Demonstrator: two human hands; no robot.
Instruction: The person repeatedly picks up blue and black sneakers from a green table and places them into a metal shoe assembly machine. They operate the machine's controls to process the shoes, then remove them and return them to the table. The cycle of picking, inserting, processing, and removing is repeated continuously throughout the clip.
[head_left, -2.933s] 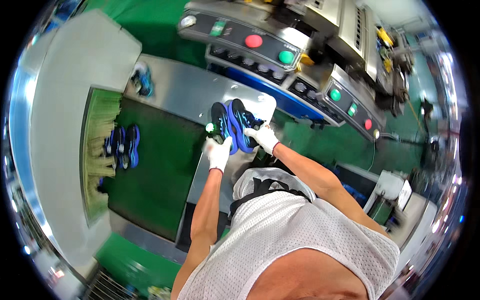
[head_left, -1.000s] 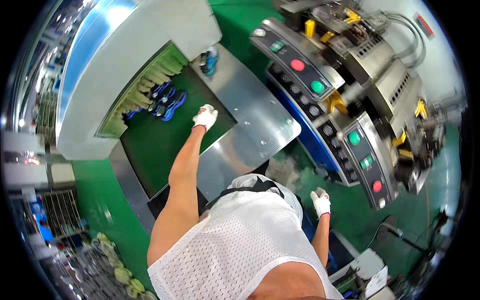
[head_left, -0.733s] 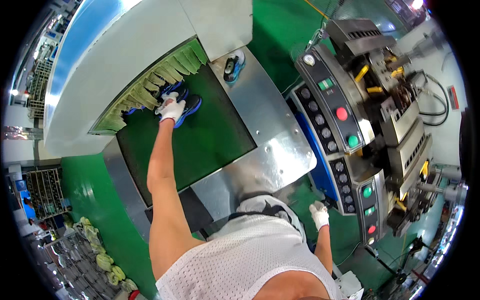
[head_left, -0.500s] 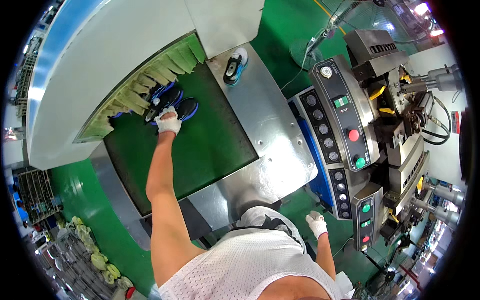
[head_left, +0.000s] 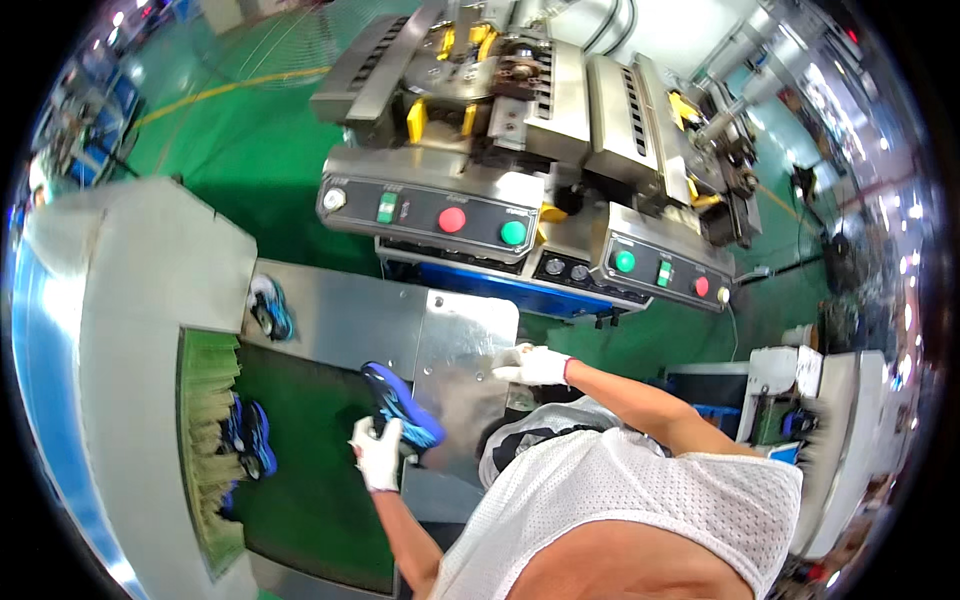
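Note:
My left hand (head_left: 378,455), in a white glove, grips a black and blue sports shoe (head_left: 402,408) with a purple-blue sole at the right edge of the green conveyor belt (head_left: 310,480). The shoe lies tilted on its side, sole outward; part of the grip is hidden. To the right, over the metal table (head_left: 460,345), my gloved right hand (head_left: 530,365) is empty, its fingers stretched out toward the shoe. More black and blue shoes (head_left: 258,440) sit on the belt by the green strip curtain (head_left: 210,450), some partly behind it.
A separate shoe in black, white and light blue (head_left: 270,308) stands on the metal ledge beside the large white machine (head_left: 130,300). Ahead, a pressing machine carries a control panel (head_left: 425,215) with red and green buttons, and a second panel (head_left: 665,265) to its right.
My view has turned to the right. My left hand has come away from the strip curtain with a shoe. My right hand has risen from my side to above the metal table.

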